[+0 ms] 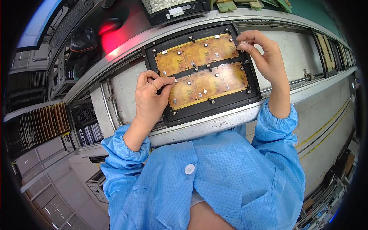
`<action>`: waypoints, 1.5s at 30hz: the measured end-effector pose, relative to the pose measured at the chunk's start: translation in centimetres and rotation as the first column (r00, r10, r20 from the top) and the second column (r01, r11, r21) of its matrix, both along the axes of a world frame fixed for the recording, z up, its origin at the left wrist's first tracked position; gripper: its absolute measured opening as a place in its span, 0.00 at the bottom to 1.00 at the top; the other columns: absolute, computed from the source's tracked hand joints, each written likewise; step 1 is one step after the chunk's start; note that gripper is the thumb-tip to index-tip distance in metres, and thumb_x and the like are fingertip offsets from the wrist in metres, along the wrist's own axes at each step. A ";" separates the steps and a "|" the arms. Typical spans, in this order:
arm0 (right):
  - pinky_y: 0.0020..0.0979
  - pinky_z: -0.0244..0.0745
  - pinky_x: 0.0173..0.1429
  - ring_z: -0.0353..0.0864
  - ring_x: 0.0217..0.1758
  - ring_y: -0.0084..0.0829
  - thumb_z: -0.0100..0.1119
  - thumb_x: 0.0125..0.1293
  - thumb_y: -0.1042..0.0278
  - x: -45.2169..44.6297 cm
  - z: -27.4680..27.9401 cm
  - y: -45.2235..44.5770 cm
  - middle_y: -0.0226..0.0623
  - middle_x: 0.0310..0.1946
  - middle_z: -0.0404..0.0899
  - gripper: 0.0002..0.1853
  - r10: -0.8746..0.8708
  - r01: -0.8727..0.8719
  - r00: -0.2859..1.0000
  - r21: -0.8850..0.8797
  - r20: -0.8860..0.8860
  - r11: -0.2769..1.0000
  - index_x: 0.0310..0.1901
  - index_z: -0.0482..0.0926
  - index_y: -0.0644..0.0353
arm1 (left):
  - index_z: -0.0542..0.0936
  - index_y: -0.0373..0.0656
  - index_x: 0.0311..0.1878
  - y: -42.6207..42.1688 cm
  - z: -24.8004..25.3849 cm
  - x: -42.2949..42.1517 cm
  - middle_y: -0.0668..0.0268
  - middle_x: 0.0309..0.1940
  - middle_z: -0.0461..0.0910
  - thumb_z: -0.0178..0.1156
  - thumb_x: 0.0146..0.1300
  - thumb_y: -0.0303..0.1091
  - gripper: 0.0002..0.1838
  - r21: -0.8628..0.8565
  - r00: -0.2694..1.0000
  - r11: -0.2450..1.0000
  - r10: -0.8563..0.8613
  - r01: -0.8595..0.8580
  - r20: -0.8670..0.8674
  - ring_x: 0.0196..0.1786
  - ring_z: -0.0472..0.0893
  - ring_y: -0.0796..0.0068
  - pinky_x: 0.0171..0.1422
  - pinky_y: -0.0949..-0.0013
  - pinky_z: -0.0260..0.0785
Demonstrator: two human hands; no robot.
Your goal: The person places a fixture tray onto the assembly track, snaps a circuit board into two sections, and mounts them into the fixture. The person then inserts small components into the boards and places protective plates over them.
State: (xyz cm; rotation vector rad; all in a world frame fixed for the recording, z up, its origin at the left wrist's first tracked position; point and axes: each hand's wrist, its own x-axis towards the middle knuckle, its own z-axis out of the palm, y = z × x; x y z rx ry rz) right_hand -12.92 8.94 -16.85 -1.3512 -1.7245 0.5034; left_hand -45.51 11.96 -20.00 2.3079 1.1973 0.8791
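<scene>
Two amber circuit board panels, an upper one [196,56] and a lower one [199,85], lie in a black carrier frame [230,100] held by several small posts. My left hand [151,94] is over the lower panel's upper left corner, thumb and forefinger closed on a small white component [175,80]. Off the upper panel's right end, my right hand [262,51] curls with thumb and forefinger together; what lies between them cannot be made out. Small white parts sit on both panels, and one white piece [205,91] looks tilted on the lower panel.
The carrier rests on a conveyor with metal rails [214,124]. Behind it stands a black bin of small white parts [170,5], with green boards [226,5] beside it. A scanner [82,41] lies at upper left; a rack of boards [44,124] stands left.
</scene>
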 end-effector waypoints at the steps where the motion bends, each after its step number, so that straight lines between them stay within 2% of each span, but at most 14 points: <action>1: 0.29 0.76 0.49 0.82 0.42 0.27 0.61 0.67 0.81 -0.2 -0.3 0.0 0.35 0.36 0.85 0.07 -0.010 0.007 0.994 -0.027 -0.110 1.000 0.44 0.84 0.65 | 0.89 0.44 0.36 0.0 0.2 0.1 0.64 0.34 0.82 0.73 0.49 0.19 0.11 0.034 1.000 0.999 -0.016 0.017 -0.026 0.43 0.78 0.66 0.40 0.67 0.72; 3: 0.29 0.77 0.49 0.82 0.42 0.28 0.61 0.66 0.80 -0.1 -0.6 -0.1 0.35 0.37 0.85 0.06 -0.031 0.019 0.978 -0.061 -0.207 0.998 0.44 0.83 0.64 | 0.89 0.44 0.37 0.0 0.5 0.3 0.64 0.38 0.85 0.72 0.49 0.19 0.12 0.062 0.998 0.997 -0.038 0.040 -0.040 0.46 0.78 0.63 0.43 0.65 0.72; 5: 0.29 0.76 0.50 0.81 0.44 0.29 0.63 0.64 0.80 0.2 -0.8 -0.1 0.34 0.37 0.85 0.07 0.002 -0.007 0.998 0.078 0.055 0.997 0.43 0.83 0.65 | 0.88 0.43 0.39 0.1 0.6 0.0 0.66 0.47 0.86 0.70 0.50 0.19 0.12 0.169 0.971 0.970 -0.139 0.173 -0.193 0.53 0.76 0.56 0.50 0.63 0.72; 9: 0.32 0.75 0.50 0.78 0.44 0.34 0.67 0.58 0.80 -0.3 -0.8 -0.4 0.34 0.36 0.85 0.06 0.084 -0.100 0.971 0.059 0.222 0.993 0.38 0.85 0.64 | 0.88 0.41 0.40 -0.1 1.8 -0.5 0.63 0.48 0.84 0.68 0.52 0.19 0.11 0.178 0.959 0.969 -0.121 0.169 -0.255 0.56 0.75 0.54 0.55 0.60 0.72; 11: 0.33 0.74 0.50 0.77 0.44 0.36 0.68 0.57 0.80 -0.8 -1.4 -0.6 0.34 0.36 0.85 0.04 0.067 -0.068 0.980 0.000 0.185 0.998 0.35 0.86 0.63 | 0.87 0.39 0.40 0.1 2.0 -0.7 0.62 0.48 0.82 0.67 0.53 0.20 0.10 0.093 0.935 0.967 -0.200 0.236 -0.293 0.55 0.75 0.53 0.57 0.58 0.72; 14: 0.33 0.75 0.51 0.77 0.45 0.37 0.68 0.57 0.80 -1.2 -2.1 -0.6 0.34 0.36 0.84 0.05 0.101 -0.100 0.971 -0.014 0.216 0.995 0.35 0.86 0.64 | 0.86 0.38 0.41 0.3 3.3 0.4 0.61 0.44 0.81 0.67 0.55 0.20 0.10 0.120 0.942 0.963 -0.203 0.241 -0.266 0.53 0.75 0.53 0.58 0.57 0.73; 17: 0.34 0.75 0.52 0.76 0.46 0.38 0.67 0.56 0.80 -1.5 -2.3 -0.5 0.34 0.36 0.84 0.05 0.135 -0.137 0.952 -0.011 0.275 0.990 0.35 0.86 0.64 | 0.84 0.39 0.44 0.4 3.5 1.7 0.60 0.45 0.81 0.67 0.56 0.21 0.12 0.028 0.927 0.936 -0.342 0.350 -0.152 0.52 0.76 0.54 0.57 0.59 0.72; 24: 0.35 0.75 0.52 0.75 0.46 0.39 0.68 0.56 0.80 -1.4 -2.2 -0.5 0.34 0.35 0.83 0.05 0.114 -0.108 0.942 -0.036 0.317 0.993 0.36 0.87 0.64 | 0.84 0.40 0.44 -0.5 2.9 5.1 0.60 0.40 0.80 0.67 0.58 0.25 0.10 -0.175 0.845 0.862 -0.503 0.476 -0.182 0.46 0.78 0.56 0.53 0.59 0.73; 34: 0.34 0.76 0.53 0.75 0.47 0.39 0.68 0.56 0.80 -1.4 -2.5 -0.6 0.34 0.36 0.84 0.06 0.113 -0.109 0.945 -0.030 0.308 0.994 0.36 0.88 0.63 | 0.85 0.40 0.44 1.1 3.0 4.8 0.56 0.36 0.82 0.65 0.61 0.24 0.08 -0.220 0.880 0.871 -0.466 0.439 -0.090 0.42 0.81 0.56 0.49 0.61 0.75; 36: 0.34 0.75 0.53 0.75 0.47 0.38 0.68 0.56 0.80 -1.4 -2.3 -0.6 0.34 0.36 0.83 0.05 0.107 -0.101 0.942 -0.034 0.319 0.994 0.35 0.87 0.63 | 0.85 0.39 0.44 2.2 3.3 4.5 0.56 0.36 0.84 0.64 0.62 0.24 0.08 -0.251 0.917 0.893 -0.397 0.374 -0.046 0.40 0.83 0.58 0.46 0.64 0.76; 37: 0.34 0.75 0.53 0.75 0.47 0.38 0.67 0.56 0.80 -1.4 -2.3 -0.7 0.34 0.36 0.83 0.05 0.101 -0.094 0.938 -0.039 0.333 0.995 0.35 0.87 0.63 | 0.85 0.38 0.45 2.8 3.7 4.4 0.59 0.37 0.85 0.64 0.64 0.25 0.07 -0.343 0.932 0.885 -0.357 0.315 -0.066 0.39 0.84 0.68 0.44 0.68 0.76; 38: 0.34 0.75 0.53 0.75 0.47 0.38 0.67 0.56 0.80 -1.2 -2.3 -0.7 0.34 0.36 0.83 0.05 0.102 -0.096 0.939 -0.037 0.330 0.995 0.35 0.87 0.63 | 0.85 0.38 0.45 3.3 3.8 4.5 0.59 0.37 0.85 0.64 0.64 0.25 0.07 -0.342 0.932 0.886 -0.356 0.312 -0.071 0.39 0.84 0.68 0.44 0.68 0.76; 41: 0.34 0.75 0.53 0.75 0.47 0.39 0.67 0.57 0.80 -1.0 -2.4 -0.8 0.33 0.36 0.83 0.05 0.115 -0.102 0.941 -0.059 0.317 0.993 0.36 0.86 0.63 | 0.84 0.33 0.45 4.8 4.0 4.5 0.68 0.36 0.85 0.65 0.66 0.26 0.08 -0.559 0.975 0.809 -0.221 0.181 -0.005 0.36 0.79 0.86 0.43 0.76 0.74; 45: 0.35 0.74 0.54 0.74 0.47 0.39 0.67 0.56 0.80 -0.4 -2.7 -0.9 0.34 0.35 0.82 0.08 0.118 -0.092 0.945 -0.099 0.305 0.991 0.38 0.85 0.61 | 0.85 0.34 0.44 6.7 3.3 5.0 0.69 0.36 0.85 0.66 0.65 0.26 0.07 -0.519 0.979 0.838 -0.206 0.170 -0.012 0.37 0.81 0.86 0.42 0.77 0.74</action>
